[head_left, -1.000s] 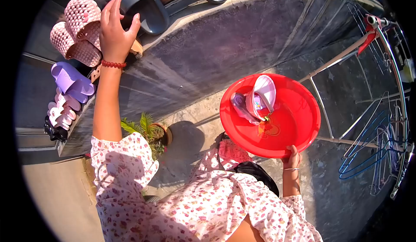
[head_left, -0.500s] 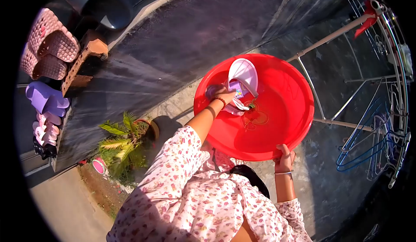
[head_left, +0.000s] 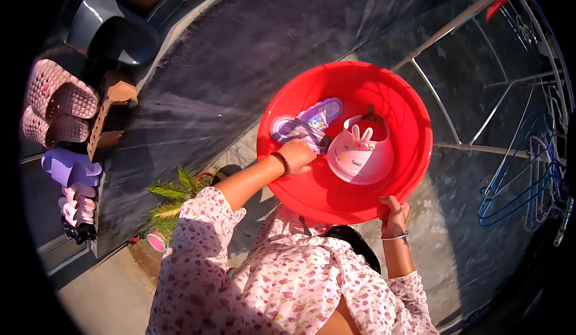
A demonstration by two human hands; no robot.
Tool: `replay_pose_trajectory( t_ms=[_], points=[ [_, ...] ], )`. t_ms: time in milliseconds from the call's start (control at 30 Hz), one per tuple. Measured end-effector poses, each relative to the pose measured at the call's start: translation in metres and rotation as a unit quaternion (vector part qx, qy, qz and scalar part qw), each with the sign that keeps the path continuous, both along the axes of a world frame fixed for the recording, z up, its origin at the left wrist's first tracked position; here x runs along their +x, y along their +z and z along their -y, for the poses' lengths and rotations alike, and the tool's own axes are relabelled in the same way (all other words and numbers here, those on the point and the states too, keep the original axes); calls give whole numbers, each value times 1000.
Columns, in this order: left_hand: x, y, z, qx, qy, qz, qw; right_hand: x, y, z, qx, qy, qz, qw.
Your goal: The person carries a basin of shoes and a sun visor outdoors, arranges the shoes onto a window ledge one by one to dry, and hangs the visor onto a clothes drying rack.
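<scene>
A red basin is held up by my right hand, whose fingers are closed round its near right rim. Inside at the left lie two purple sandals; my left hand reaches over the rim and is closed at the nearer sandal, its fingertips partly hidden. Just beyond, the other purple sandal lies against the basin's side. To the right of my left hand, a pink sun visor with bunny ears rests on the basin's bottom.
On the ledge at the left stand pink clogs, large grey slippers, purple slippers and a brick. A potted plant is on the ground. At the right is a metal rack with blue hangers.
My left hand came down from the ledge into the basin. The visor has shifted right and turned over, leaving both purple sandals in view. My right hand still holds the rim.
</scene>
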State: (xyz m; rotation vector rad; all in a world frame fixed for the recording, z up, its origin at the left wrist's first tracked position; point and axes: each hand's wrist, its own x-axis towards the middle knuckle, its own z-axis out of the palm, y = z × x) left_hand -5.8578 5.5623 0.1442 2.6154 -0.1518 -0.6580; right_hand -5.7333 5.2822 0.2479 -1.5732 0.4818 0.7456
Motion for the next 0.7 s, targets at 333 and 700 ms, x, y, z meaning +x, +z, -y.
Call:
replay_pose_trajectory(
  t_ms=[333,700],
  points=[
    [12,-53,-81,290,14,-79,954,-6,4,2,6,-27,-6,1000],
    [62,137,-115,17,170,162,972,6,-1,24,25,-47,-26,998]
  ],
)
